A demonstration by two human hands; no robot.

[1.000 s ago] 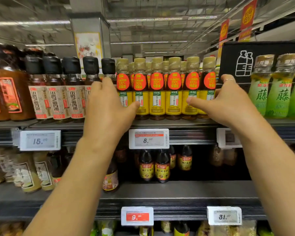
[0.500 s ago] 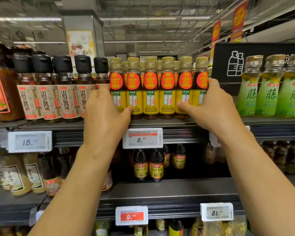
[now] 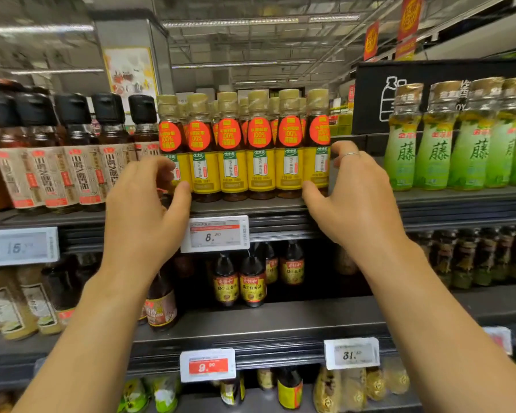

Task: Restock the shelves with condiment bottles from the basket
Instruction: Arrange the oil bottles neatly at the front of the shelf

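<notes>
A row of 6 yellow-labelled, gold-capped glass condiment bottles [image 3: 245, 162] stands at the metal shelf's [image 3: 459, 204] front edge. The left hand [image 3: 143, 216] and right hand [image 3: 352, 201] flank the row's ends. Each grip is loosely spread, thumbs touching the end bottles.

Price tags hang along the rails — one reading 8.60 [image 3: 215, 234], a grey one [image 3: 20, 246] at far left, a red 9.90 [image 3: 207, 365], and 31 [image 3: 351, 353] — with red hanging signs [image 3: 407, 23] overhead near a black sign [image 3: 399, 96].

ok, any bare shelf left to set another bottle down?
Top shelf is packed edge to edge. Free: the shelf below, right of the dark sauce bottles, and its front strip. Narrow gap between yellow-label bottles and green bottles, beside the right hand.
</notes>
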